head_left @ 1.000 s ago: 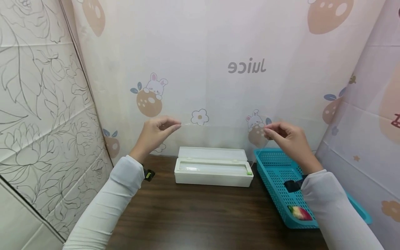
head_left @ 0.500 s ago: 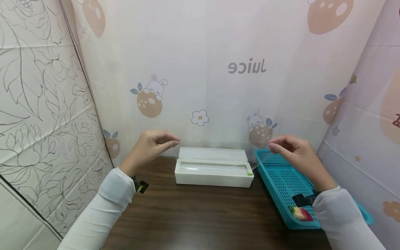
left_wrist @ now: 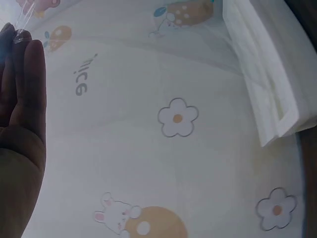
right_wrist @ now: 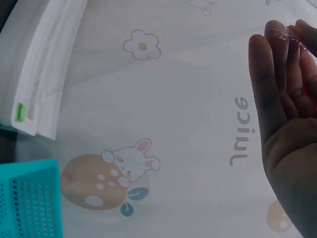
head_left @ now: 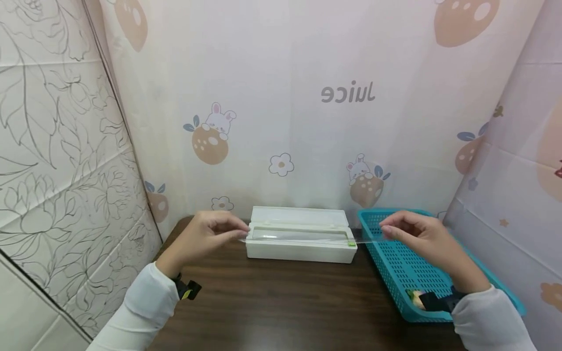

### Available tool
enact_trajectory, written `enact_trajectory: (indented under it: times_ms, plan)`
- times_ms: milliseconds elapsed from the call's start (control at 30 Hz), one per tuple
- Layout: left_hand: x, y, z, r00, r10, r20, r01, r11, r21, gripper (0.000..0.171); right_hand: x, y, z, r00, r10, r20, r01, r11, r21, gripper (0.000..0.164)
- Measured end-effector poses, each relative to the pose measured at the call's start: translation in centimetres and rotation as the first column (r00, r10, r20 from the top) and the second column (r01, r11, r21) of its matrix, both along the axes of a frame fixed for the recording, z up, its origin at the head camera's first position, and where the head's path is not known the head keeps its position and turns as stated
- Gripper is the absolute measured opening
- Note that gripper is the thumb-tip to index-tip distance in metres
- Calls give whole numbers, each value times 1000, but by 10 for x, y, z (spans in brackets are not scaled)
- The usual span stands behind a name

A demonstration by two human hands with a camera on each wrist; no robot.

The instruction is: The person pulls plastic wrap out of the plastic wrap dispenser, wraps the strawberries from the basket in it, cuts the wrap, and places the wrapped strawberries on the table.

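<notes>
L hand (head_left: 205, 237) + R hand (head_left: 428, 239) lower vs 0.5 s ago; clear film (head_left: 307, 241) betw. them now crosses box (head_left: 300, 252) in head view, so prob. drawn down. Both: thumb/fingertips nearly closed, each pinching film end. Box lid (head_left: 298, 216) up, contents unclear. Teal basket (head_left: 390, 282), R side: fruit-like item (head_left: 415, 297), partly hid.

On a table (head_left: 263, 302), a cling-film dispenser (head_left: 300, 252) stands before a backdrop (head_left: 281, 122). To its right is a basket (head_left: 378, 274), a piece of fruit (head_left: 414, 298) in its near end. From above, cling film (head_left: 303, 241) crosses the dispenser, between left hand (head_left: 210, 236) and right hand (head_left: 421, 239).
</notes>
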State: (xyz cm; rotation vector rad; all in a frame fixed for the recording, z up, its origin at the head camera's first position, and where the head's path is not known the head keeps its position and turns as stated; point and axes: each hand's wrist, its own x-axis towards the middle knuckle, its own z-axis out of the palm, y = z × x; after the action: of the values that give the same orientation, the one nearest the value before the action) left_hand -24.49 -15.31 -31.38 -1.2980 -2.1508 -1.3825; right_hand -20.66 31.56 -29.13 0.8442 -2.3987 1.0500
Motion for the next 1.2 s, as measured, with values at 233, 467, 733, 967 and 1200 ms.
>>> enact_trajectory:
  times_ms: [233,467,733,967,1200]
  plan:
    - [7,-3,-24,993,-8,114,5,999,32,15,7,-1,-18,990,80,119,-79,997,-9,21]
    - [11,-4,-40,990,1,144,-7,999,42,15,11,-5,-32,971,85,225,-78,996,-38,15]
    - [14,-4,-74,972,-9,237,16,999,-29,10,14,-9,-61,895,139,423,-143,989,-23,8]
    - [9,-2,-98,933,54,355,8,985,-171,12,11,-18,-75,866,20,499,-127,975,181,16]
    - [8,-3,-120,922,93,375,-10,976,-217,14,9,-19,-92,861,56,506,-180,963,199,10]
